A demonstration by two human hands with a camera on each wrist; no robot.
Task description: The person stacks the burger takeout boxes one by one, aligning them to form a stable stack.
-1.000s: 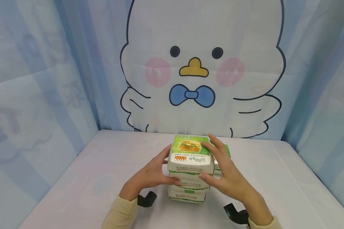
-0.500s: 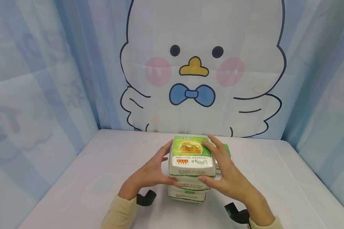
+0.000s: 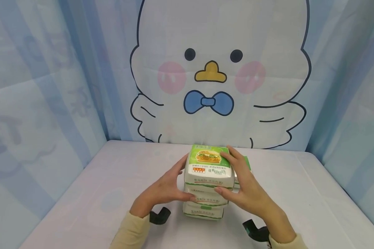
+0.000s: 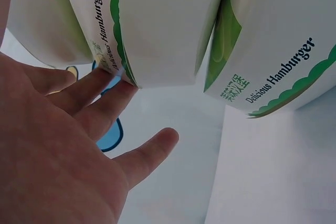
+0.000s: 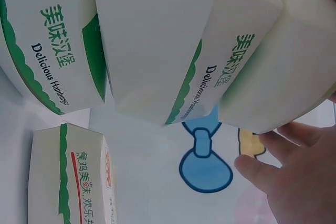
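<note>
Three white-and-green hamburger boxes stand stacked on the table. The top box (image 3: 209, 172) shows a burger picture on its lid and sits slightly askew over the middle box (image 3: 210, 199). The bottom box (image 3: 202, 212) rests on the tabletop. My left hand (image 3: 162, 188) holds the middle box from the left, thumb on its front and fingers along its side. From the right, my right hand (image 3: 250, 192) grips the top box, its thumb at the front lower edge and fingertips at the lid's right side. In the right wrist view the top box (image 5: 283, 61) leans against those fingertips.
A further hamburger box (image 5: 79, 177) stands on the table behind and right of the stack, partly hidden by the right hand in the head view. The white table (image 3: 127, 166) ends at a curtain (image 3: 268, 138) printed with a cartoon bird.
The top box dips toward me, then comes back up and a little to the right of where it began, with my right hand on it. The lower two boxes stay nearly still.
</note>
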